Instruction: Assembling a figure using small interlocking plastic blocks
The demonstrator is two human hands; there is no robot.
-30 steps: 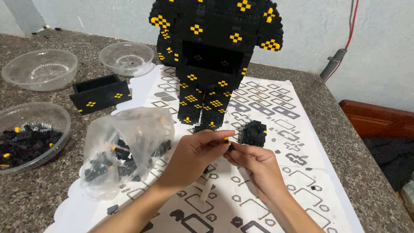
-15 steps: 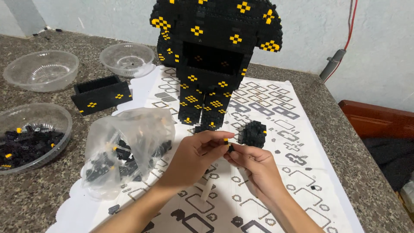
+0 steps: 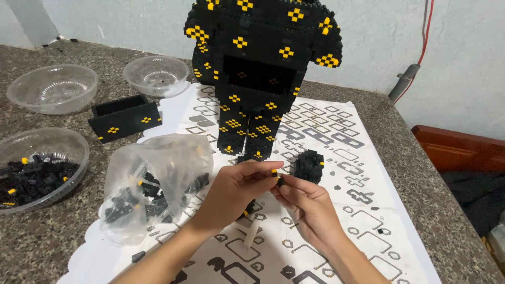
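Brick assembly, mid-build.
I see left hand (image 3: 231, 192) and right hand (image 3: 305, 202) fingers pinching one small brick (image 3: 275, 175) before the largely built figure (image 3: 260, 73); bagged bricks (image 3: 152, 189) remain.

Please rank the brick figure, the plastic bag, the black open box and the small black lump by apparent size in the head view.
1. Brick figure.
2. Plastic bag, though nearer the camera.
3. Black open box.
4. Small black lump.
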